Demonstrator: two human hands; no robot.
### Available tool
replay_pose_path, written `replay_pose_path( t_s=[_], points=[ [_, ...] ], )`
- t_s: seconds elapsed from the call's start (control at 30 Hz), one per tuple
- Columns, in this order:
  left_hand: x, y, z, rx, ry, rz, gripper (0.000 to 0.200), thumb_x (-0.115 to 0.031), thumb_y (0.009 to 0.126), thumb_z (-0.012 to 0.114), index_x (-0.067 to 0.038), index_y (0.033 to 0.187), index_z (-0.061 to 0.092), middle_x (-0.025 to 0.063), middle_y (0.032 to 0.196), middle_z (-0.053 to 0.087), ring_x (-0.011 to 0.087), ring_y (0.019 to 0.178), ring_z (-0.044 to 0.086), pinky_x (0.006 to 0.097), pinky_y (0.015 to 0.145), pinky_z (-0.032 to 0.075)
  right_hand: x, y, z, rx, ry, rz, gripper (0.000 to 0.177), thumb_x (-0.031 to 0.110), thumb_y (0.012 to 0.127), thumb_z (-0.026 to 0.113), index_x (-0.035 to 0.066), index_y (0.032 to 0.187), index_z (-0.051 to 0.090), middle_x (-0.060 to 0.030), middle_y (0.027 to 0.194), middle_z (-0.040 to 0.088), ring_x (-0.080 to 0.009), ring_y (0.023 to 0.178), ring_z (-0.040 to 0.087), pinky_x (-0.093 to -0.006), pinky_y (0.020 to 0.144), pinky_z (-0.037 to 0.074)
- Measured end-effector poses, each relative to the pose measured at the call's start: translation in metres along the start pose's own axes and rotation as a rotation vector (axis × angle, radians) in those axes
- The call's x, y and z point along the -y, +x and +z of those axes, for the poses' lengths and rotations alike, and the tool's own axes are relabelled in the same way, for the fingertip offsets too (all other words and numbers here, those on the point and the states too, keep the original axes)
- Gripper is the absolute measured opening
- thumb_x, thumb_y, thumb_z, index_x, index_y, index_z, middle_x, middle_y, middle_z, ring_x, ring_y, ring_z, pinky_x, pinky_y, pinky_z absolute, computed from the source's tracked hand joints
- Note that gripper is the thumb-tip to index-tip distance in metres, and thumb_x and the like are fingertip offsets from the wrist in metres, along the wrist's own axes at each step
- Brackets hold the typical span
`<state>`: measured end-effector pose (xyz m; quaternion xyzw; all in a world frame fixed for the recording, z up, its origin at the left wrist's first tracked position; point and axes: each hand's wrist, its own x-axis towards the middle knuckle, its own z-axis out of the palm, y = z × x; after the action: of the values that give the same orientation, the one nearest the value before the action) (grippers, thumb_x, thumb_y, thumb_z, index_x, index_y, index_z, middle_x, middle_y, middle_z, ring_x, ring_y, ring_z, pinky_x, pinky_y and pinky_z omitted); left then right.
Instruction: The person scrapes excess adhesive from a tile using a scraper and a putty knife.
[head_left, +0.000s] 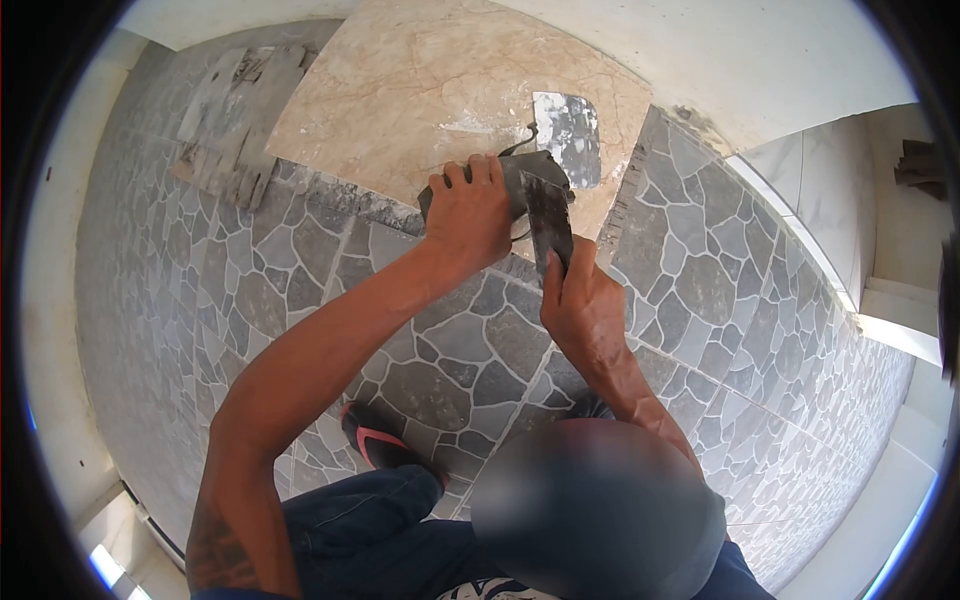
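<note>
My left hand [470,215] is closed over a dark grey, block-like thing [522,172] whose kind I cannot make out. A thin dark cord [522,142] curls off its far side. In my right hand [590,310] is a flat, dark scraper-like blade [548,212], standing up from the fingers and overlapping the right end of the grey thing. Both hands are over the near edge of a beige marble-patterned tile [400,90]. Just beyond them lies a thin plate [568,135] smeared with white and dark patches.
The tile lies on a grey stone-patterned floor [430,390], beside pale walls [800,50]. Worn greyish boards or scraps [240,110] lie at the upper left. Near the bottom are the person's capped head [600,510] and a sandalled foot [385,445]. Right of the tile runs a white step edge [790,225].
</note>
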<state>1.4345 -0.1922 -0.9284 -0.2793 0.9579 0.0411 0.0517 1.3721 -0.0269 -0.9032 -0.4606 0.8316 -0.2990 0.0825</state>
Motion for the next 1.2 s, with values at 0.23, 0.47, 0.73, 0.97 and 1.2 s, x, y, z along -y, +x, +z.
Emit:
replay_pose_path(
  t_s=[0.23, 0.47, 0.73, 0.97, 1.2],
  points=[
    [-0.003, 0.003, 0.003, -0.004, 0.033, -0.013, 0.072, -0.012, 0.073, 0.066, 0.013, 0.137, 0.043, 0.0226, 0.121, 0.055, 0.0387, 0.107, 0.056, 0.0495, 0.089, 0.045, 0.001, -0.003, 0.0, 0.001, -0.033, -0.016, 0.015, 0.01, 0.094, 0.058, -0.001, 0.1, 0.049, -0.0169, 0.068, 0.061, -0.0358, 0.057, 0.063, -0.0443, 0.048, 0.048],
    [-0.006, -0.001, 0.003, -0.016, 0.03, -0.004, 0.071, -0.015, 0.071, 0.069, 0.012, 0.133, 0.046, 0.0217, 0.118, 0.056, 0.0378, 0.101, 0.058, 0.0487, 0.085, 0.047, 0.005, 0.02, 0.001, 0.008, -0.023, -0.031, 0.014, 0.007, 0.094, 0.055, -0.002, 0.099, 0.046, -0.0189, 0.073, 0.061, -0.0378, 0.063, 0.064, -0.046, 0.051, 0.048],
    [-0.005, 0.0, 0.012, -0.045, 0.092, 0.011, 0.072, -0.016, 0.071, 0.071, 0.012, 0.132, 0.046, 0.0219, 0.116, 0.056, 0.0375, 0.099, 0.058, 0.0478, 0.081, 0.047, 0.002, 0.011, 0.001, 0.07, -0.025, -0.03, 0.011, 0.002, 0.091, 0.052, -0.002, 0.096, 0.043, -0.0222, 0.078, 0.06, -0.0411, 0.07, 0.063, -0.0493, 0.057, 0.05],
    [0.001, 0.008, 0.011, -0.07, -0.012, 0.063, 0.053, -0.018, 0.072, 0.071, 0.014, 0.112, 0.058, 0.026, 0.101, 0.059, 0.0441, 0.089, 0.06, 0.0511, 0.07, 0.047, 0.005, 0.015, 0.0, 0.062, -0.013, -0.048, 0.012, 0.0, 0.089, 0.053, -0.001, 0.092, 0.041, -0.0241, 0.077, 0.059, -0.043, 0.07, 0.062, -0.0503, 0.058, 0.049],
    [-0.004, 0.001, 0.009, -0.045, 0.125, 0.042, 0.07, -0.014, 0.072, 0.07, 0.013, 0.132, 0.047, 0.0233, 0.111, 0.059, 0.0382, 0.094, 0.06, 0.047, 0.077, 0.052, 0.006, 0.039, 0.004, 0.051, -0.01, -0.048, 0.012, 0.001, 0.09, 0.053, -0.001, 0.094, 0.042, -0.0242, 0.074, 0.059, -0.0437, 0.068, 0.062, -0.0506, 0.057, 0.049]
  ],
)
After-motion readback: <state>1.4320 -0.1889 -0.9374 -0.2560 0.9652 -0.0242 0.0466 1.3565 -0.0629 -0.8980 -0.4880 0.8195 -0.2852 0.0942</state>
